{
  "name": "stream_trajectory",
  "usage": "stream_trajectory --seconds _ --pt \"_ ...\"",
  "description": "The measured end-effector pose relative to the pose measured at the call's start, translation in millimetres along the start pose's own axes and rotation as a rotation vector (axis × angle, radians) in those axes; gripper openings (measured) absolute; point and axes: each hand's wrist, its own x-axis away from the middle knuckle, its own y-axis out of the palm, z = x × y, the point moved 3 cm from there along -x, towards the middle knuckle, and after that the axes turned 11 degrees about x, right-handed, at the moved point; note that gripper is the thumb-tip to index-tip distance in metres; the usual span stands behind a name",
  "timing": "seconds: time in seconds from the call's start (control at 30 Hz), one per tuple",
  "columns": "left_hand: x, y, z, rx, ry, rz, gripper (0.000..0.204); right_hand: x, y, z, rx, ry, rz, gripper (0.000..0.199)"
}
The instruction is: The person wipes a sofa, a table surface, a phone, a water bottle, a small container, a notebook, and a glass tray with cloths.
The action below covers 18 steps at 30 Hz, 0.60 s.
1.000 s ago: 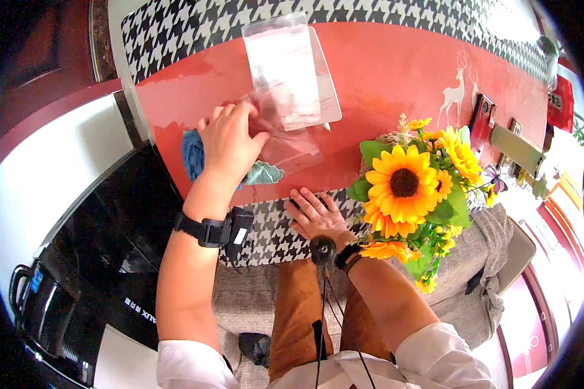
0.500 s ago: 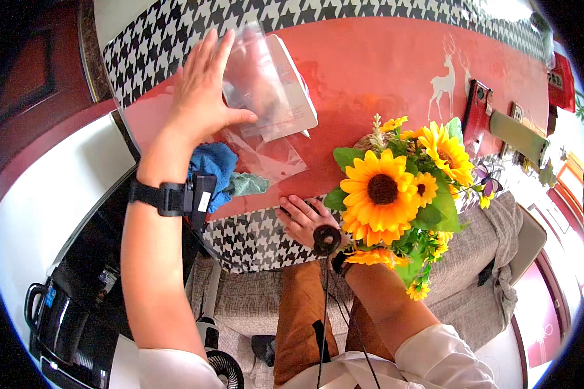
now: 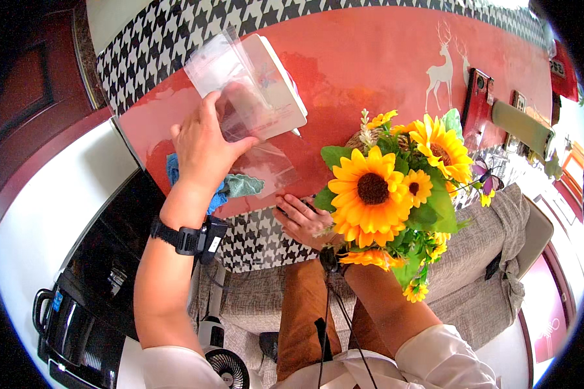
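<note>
Overhead, left hand (image 3: 204, 146) gripping clear plastic bag (image 3: 230, 74) — right hand (image 3: 302, 220) open, flat on table (image 3: 370, 65)

The sunflower bouquet (image 3: 396, 194) is crowding the right hand (image 3: 302, 220), while bare red tabletop (image 3: 370, 71) is lying open beyond

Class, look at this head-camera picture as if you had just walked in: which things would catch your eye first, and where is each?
First the bunch of sunflowers, right of centre at the near edge of the red table. Next the left hand, raised at upper left and holding a clear plastic bag above the table. The right hand rests flat on the table's houndstooth edge, partly behind the flowers.
</note>
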Motion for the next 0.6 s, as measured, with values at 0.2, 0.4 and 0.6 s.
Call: stream_trajectory --seconds 0.2,0.4,0.6 --pt "-1.8 -5.9 -7.4 0.047 0.129 -0.08 0.041 10.0 19.8 -8.5 0.436 -0.218 -0.145 0.05" --pt "-62.0 -47.3 8.7 0.191 0.356 0.106 0.033 9.5 11.8 -3.8 0.601 -0.279 -0.174 0.051" --pt "-104.9 -32.6 -14.8 0.267 0.282 0.06 0.08 -1.0 1.9 -0.1 -0.048 0.058 0.074 0.051"
